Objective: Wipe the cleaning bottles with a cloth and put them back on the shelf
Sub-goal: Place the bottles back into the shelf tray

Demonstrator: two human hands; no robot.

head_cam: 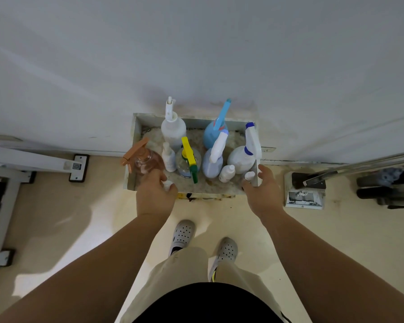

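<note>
One shelf carries six spray bottles and four small white bottles, one of these half hidden at the shelf's front edge. Two shoes stand on the floor just in front of the shelf.

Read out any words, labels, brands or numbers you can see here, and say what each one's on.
No text is legible.
QR sticker on the white bracket: code pattern only, no letters.
Small white bottle label: too blurred.
Yellow-trigger bottle label: too blurred.
Pink spray bottle gripped by the left hand: no label visible.
</note>
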